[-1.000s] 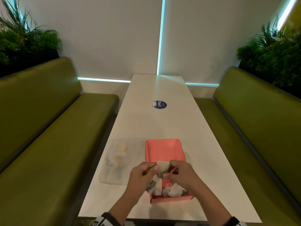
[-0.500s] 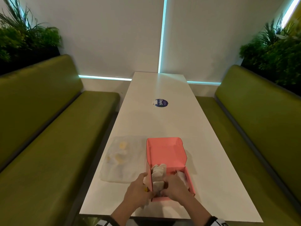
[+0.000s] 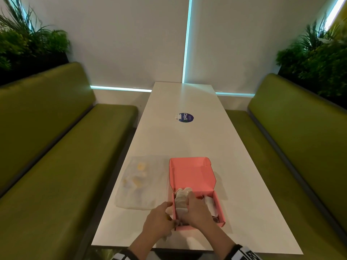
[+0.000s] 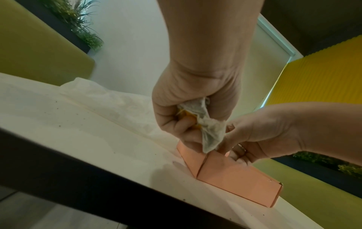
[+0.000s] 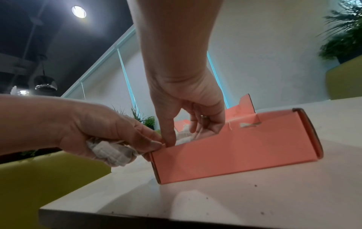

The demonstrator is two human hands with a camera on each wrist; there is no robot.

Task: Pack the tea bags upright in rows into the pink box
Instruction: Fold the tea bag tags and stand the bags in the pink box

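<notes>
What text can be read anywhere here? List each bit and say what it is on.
"ClayG" – on the round blue sticker on the table, read sideways.
Smaller line under it on the sticker: too small to read.
Marks on the wrist bands at the bottom of the head view: too blurred to read.
Pink box, tea bags and plastic bag: no text shows.

The room is dim, lit mainly by cyan strips (image 3: 186,42) at the blind edges and a round ceiling lamp (image 5: 78,11) that flares white in the right wrist view. The white table (image 3: 187,139) carries a soft sheen and faint shadows beside the pink box (image 3: 191,173). Wide-angle bending curves the benches (image 3: 47,147) near the borders. The plants (image 5: 344,38) smear, perhaps from motion, and fine detail is soft throughout.
</notes>
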